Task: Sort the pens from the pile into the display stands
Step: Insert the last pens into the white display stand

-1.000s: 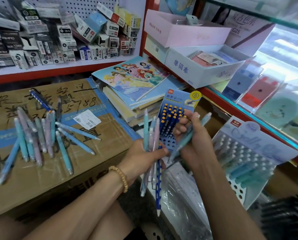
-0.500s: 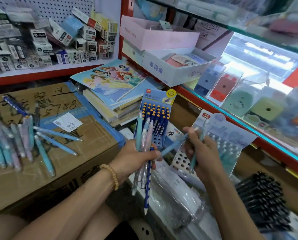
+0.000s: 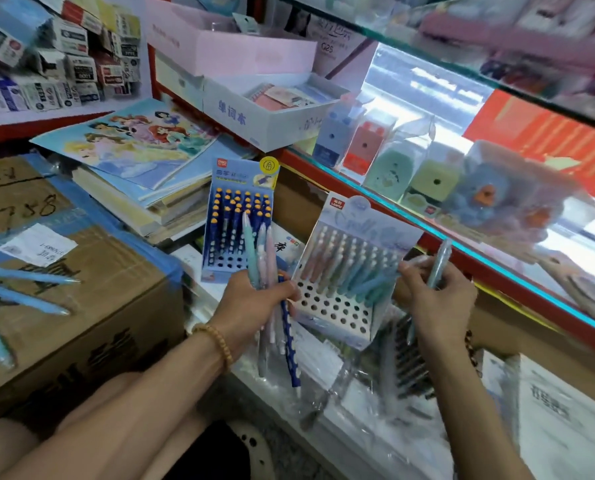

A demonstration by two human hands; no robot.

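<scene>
The left hand point(image 3: 258, 299) holds a bundle of pens point(image 3: 261, 258), its fingers curled round them: pale teal, pink and lilac barrels standing upright, plus one dark blue pen with white dots point(image 3: 289, 344) hanging point-down below the fist. The right hand point(image 3: 438, 299) pinches a single glittery pale-blue pen point(image 3: 436, 268) between thumb and fingers, just beside the right edge of the white perforated display stand of pastel pens point(image 3: 334, 313), whose back rows are filled and whose front holes are empty. Behind and to the left stands the blue display stand of dark blue, yellow-capped pens point(image 3: 237, 216), nearly full. The rest of the pile, a few light-blue pens point(image 3: 22, 289), lies on the brown cardboard carton point(image 3: 98, 289) at the left.

Risks, as I judge them: the white stand is tilted and sits on slippery clear plastic wrapping point(image 3: 323, 386), so pushing a pen into a hole could tip or slide it. The crowded left grip could let the dotted pen slip out. Pastel colours are alike, so a pen may go into the wrong row or stand.

Legible writing: "deli" on the blue stand's header; a red brand tag on the white stand, too blurred to read; "单词本" on the white cardboard box point(image 3: 254, 112) behind; "G25" on a poster point(image 3: 330, 46) above it.
</scene>
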